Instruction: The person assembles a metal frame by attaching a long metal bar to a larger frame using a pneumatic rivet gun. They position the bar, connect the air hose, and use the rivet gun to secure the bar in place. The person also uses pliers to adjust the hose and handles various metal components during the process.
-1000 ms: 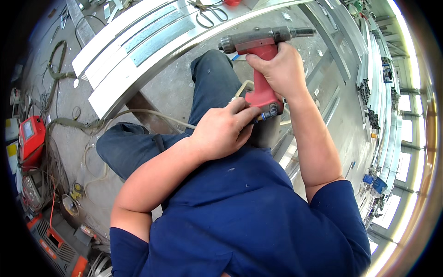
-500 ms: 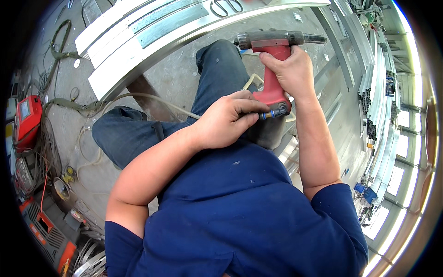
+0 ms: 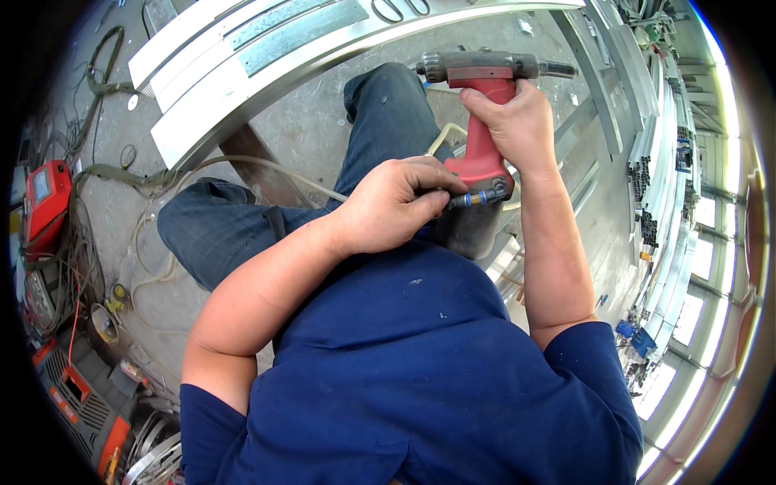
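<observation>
A pneumatic rivet gun with a red handle and a dark metal barrel is held up above my lap. My right hand is closed round the upper handle, just below the barrel. The nose points right. At the gun's base sits a small air fitting with blue rings. My left hand pinches the fitting's left end between thumb and fingers, which partly hide it. A pale air hose runs from the left towards my left hand; its end is hidden there.
Beyond my knees stands a metal workpiece bearing grey strips and scissors-like black loops. At left are a red machine, tangled cables and an orange-black case. Metal profiles are stacked along the right.
The rivet gun and my right hand have shifted slightly right. My left hand's fingers have slid a little left along the fitting, showing more of the blue rings.
</observation>
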`<state>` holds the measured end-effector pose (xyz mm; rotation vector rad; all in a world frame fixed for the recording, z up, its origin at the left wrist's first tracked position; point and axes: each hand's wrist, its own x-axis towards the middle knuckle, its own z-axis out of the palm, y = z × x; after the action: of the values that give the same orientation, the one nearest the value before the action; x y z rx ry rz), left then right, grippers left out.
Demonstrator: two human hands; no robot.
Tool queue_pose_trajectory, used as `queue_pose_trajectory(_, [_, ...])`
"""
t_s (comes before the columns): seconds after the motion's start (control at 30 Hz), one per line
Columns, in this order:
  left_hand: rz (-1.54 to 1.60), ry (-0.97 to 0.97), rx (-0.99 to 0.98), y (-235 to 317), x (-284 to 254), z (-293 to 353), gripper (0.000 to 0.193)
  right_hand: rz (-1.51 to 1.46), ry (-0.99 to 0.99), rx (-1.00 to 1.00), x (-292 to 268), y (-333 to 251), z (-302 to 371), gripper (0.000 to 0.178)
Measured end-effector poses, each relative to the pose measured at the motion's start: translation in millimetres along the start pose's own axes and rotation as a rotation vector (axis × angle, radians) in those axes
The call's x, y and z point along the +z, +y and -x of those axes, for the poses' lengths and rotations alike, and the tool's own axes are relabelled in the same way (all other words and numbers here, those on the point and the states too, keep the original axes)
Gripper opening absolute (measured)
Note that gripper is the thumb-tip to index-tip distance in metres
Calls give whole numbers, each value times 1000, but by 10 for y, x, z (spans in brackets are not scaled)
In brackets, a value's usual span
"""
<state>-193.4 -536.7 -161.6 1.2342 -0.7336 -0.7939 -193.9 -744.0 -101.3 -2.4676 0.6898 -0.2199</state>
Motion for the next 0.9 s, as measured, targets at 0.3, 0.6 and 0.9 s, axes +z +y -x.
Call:
queue_pose_trajectory(0.3, [-97, 5, 54, -70, -40, 34, 25, -15, 0, -1, 12, 62, -11, 49])
queue_pose_trajectory(0.6, [-310, 31, -14, -125, -60, 31, 27, 20, -5, -15, 24, 80, -34, 49])
queue_pose_trajectory(0.9, [-341, 39, 37, -161, -80, 45, 25, 1, -5, -14, 35, 85, -27, 48])
